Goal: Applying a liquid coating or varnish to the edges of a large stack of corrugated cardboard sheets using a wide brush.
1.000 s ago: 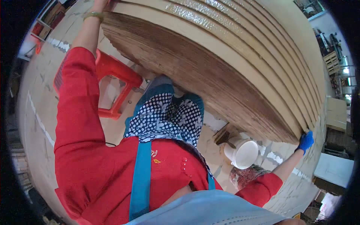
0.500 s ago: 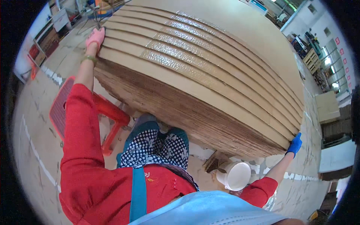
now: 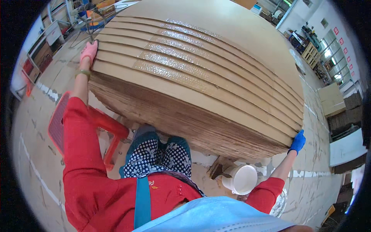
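Note:
A tall stack of brown cardboard sheets [image 3: 185, 118] stands in front of me. Its top sheets [image 3: 247, 101] are fanned into overlapping steps, and a glossy, wet-looking band [image 3: 170, 54] crosses them left of the middle. At the left ends of the steps, my left hand [image 3: 89, 51], in a pink glove, is closed on the sheets' edges. My right hand [image 3: 297, 141], in a blue glove, grips the near right corner of the fanned sheets. Both arms are stretched wide, and the undersides of the fingers are partly hidden.
A red plastic stool [image 3: 60, 121] stands by my left arm. Below the stack's right part sits a white bucket [image 3: 244, 180] on the floor. More cardboard [image 3: 332, 100] leans at the far right. Tools and cables [image 3: 92, 19] lie beyond my left hand.
The whole view has shifted slightly, so the stack and both hands appear a little farther left. Both hands keep their hold on the fanned sheets, whose stepped arrangement looks the same.

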`<state>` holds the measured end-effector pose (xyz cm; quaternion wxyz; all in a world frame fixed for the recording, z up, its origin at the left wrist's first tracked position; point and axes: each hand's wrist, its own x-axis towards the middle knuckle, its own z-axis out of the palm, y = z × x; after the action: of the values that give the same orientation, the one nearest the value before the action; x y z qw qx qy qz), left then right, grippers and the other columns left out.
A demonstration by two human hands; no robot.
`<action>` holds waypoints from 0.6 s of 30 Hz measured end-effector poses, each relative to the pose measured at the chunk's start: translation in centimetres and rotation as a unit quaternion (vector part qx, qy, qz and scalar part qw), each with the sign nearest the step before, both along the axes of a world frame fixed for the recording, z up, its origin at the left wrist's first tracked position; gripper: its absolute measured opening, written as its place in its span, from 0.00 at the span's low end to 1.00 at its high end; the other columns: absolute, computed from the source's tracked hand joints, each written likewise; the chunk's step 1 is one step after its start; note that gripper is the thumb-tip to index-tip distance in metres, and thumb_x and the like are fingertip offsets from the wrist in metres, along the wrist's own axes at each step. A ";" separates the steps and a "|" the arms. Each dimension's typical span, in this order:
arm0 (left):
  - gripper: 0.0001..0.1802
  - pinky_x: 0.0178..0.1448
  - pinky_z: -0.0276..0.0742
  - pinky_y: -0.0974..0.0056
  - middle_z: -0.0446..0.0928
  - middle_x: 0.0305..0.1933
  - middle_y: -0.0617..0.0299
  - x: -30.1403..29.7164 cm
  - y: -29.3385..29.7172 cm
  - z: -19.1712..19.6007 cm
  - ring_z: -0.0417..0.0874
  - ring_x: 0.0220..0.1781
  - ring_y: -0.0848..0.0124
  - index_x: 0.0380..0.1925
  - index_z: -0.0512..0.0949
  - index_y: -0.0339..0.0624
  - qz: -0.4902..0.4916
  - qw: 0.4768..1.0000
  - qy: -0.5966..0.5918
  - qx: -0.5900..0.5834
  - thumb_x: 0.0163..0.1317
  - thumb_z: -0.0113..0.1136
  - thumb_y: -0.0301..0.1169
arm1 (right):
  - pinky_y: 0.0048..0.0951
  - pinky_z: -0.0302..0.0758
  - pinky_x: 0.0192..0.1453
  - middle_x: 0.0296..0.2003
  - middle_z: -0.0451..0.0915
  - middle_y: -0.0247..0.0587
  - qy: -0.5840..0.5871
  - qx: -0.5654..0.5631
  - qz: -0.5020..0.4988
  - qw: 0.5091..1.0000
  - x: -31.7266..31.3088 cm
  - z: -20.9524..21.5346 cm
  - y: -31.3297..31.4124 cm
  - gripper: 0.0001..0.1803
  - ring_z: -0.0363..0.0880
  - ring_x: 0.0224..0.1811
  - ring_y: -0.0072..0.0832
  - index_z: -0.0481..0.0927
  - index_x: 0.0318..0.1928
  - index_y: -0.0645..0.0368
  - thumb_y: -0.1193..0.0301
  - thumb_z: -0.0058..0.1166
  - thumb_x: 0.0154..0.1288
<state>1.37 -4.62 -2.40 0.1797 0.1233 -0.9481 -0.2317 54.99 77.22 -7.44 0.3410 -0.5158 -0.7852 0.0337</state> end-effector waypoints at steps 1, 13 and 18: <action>0.38 0.55 0.59 0.61 0.65 0.50 0.45 -1.1 -1.7 -0.2 0.66 0.53 0.58 0.51 0.60 0.34 -0.046 0.999 0.005 0.021 0.50 0.38 0.55 | 0.44 0.65 0.33 0.25 0.74 0.59 0.002 0.003 0.005 1.000 0.0 -0.1 0.5 0.32 0.72 0.28 0.49 0.74 0.25 0.70 0.51 0.29 0.59; 0.33 0.48 0.67 0.60 0.69 0.45 0.45 7.8 -0.2 5.1 0.72 0.45 0.57 0.46 0.65 0.33 -0.054 0.983 -0.173 -0.007 0.53 0.37 0.52 | 0.42 0.70 0.34 0.27 0.75 0.55 -0.142 0.024 -0.111 0.983 3.6 2.3 -6.3 0.34 0.74 0.31 0.47 0.77 0.27 0.62 0.47 0.24 0.58; 0.28 0.48 0.67 0.61 0.70 0.45 0.48 7.1 0.4 5.3 0.73 0.45 0.61 0.45 0.66 0.33 -0.054 0.956 -0.124 -0.262 0.55 0.34 0.47 | 0.42 0.70 0.37 0.27 0.75 0.56 -0.165 0.036 -0.101 0.980 3.8 2.2 -5.5 0.36 0.74 0.32 0.46 0.77 0.24 0.64 0.46 0.23 0.58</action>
<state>8.48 -4.20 2.94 0.0741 0.0478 -0.9956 0.0325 58.80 71.77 -5.26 0.2264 -0.5784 -0.7752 -0.1149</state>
